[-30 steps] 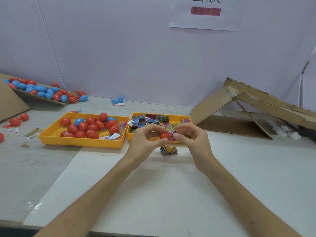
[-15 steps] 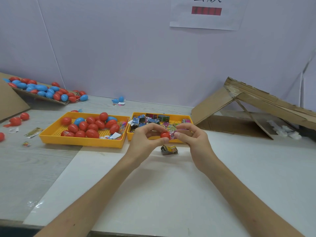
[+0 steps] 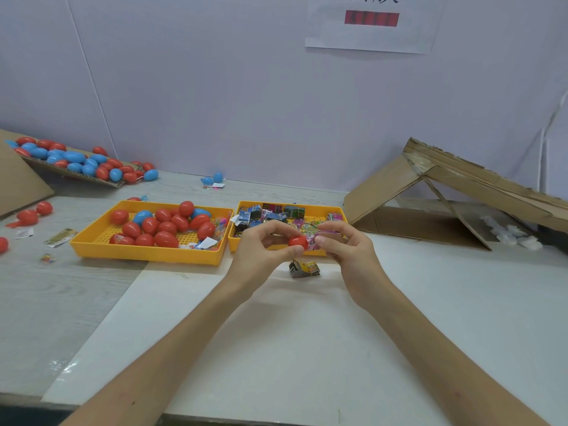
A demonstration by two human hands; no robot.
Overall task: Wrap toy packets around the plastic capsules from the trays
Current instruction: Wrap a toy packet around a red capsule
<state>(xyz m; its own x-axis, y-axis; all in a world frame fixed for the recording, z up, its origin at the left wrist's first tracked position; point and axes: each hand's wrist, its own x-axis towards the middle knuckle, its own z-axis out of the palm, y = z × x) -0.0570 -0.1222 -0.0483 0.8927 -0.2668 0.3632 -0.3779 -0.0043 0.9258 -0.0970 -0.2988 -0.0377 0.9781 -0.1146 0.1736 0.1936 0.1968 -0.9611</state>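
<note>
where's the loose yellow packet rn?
Head view, centre: the yellow packet lies on the white tabletop, just in front of the packet tray, below the held red capsule.

paper sign (image 3: 373, 38) on wall, characters cropped, unreadable, toy packets (image 3: 272, 214) print too small

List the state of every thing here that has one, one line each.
left hand, pinches the red capsule.
right hand, pinches the pink packet against the capsule.
red capsule, held above the table.
pink packet, pressed to the capsule's right side.
capsule tray, partly filled with red and blue capsules.
packet tray, holds packets.
yellow packet, lying crumpled on the table.
</note>
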